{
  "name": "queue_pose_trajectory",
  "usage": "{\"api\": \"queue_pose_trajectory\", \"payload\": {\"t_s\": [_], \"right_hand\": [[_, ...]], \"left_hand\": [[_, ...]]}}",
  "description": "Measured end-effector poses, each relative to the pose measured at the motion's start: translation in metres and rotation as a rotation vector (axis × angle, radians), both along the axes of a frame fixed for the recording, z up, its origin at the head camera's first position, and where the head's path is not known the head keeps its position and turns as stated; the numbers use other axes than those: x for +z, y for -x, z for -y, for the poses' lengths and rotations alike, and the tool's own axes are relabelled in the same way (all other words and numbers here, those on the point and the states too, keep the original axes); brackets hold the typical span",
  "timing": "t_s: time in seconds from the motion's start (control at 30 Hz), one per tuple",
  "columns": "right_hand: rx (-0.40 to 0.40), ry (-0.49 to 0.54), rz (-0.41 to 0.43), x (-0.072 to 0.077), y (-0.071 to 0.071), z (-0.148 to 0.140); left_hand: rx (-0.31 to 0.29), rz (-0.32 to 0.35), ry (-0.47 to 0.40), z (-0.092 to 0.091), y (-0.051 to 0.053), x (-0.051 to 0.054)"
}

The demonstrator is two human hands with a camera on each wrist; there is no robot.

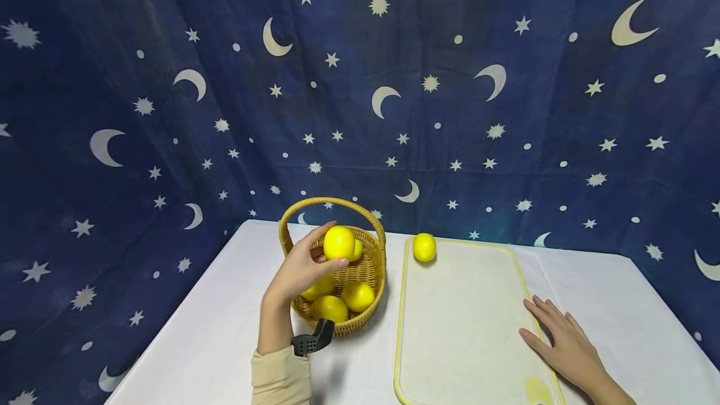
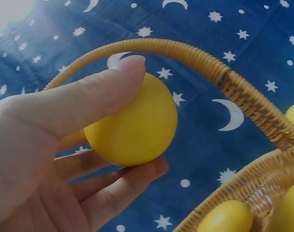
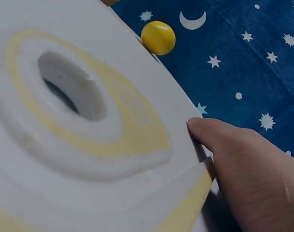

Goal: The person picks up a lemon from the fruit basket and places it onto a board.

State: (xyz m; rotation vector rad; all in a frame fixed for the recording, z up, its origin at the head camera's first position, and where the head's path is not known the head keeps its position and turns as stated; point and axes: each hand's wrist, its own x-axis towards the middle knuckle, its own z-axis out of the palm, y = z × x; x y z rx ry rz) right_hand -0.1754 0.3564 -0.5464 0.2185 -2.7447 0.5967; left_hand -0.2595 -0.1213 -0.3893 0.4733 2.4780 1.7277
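Your left hand (image 1: 297, 270) pinches a lemon (image 1: 340, 243) above the basket (image 1: 368, 270) | your right hand (image 1: 565, 342) lies spread on the right edge of the board (image 1: 464, 317) | second lemon (image 1: 424, 247): board's far-left corner

Rear yellow fruit (image 1: 358, 250) partly hidden behind held fruit (image 1: 339, 242), cutting board (image 1: 461, 330) cut off below

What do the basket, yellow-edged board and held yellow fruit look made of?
Basket: probably wicker, slight sheen; woven strands show.
Yellow-edged board: likely plastic, matte; no wood grain shows.
Held yellow fruit: real peel or plastic, unclear; smooth, evenly colored, soft sheen.
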Motion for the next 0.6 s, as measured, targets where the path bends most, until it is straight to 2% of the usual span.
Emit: {"api": "queue_pose_trajectory", "payload": {"t_s": [0.17,0.23,0.3,0.47,0.6], "right_hand": [[-0.003,-0.007,0.005,0.0,0.003,0.0],[-0.003,-0.007,0.014,0.001,0.005,0.001],[-0.002,-0.004,0.028,0.002,0.006,0.001],[-0.006,0.008,0.061,0.002,0.004,0.001],[-0.012,0.01,0.078,0.001,0.001,0.001]], "left_hand": [[-0.031,-0.04,-0.003,0.01,-0.002,0.004],[-0.079,-0.061,-0.002,0.011,-0.007,0.01],[-0.158,-0.085,-0.009,0.008,-0.011,0.016],[-0.379,-0.138,0.018,-0.02,-0.024,0.029],[-0.481,-0.157,0.035,-0.057,-0.03,0.031]]}}
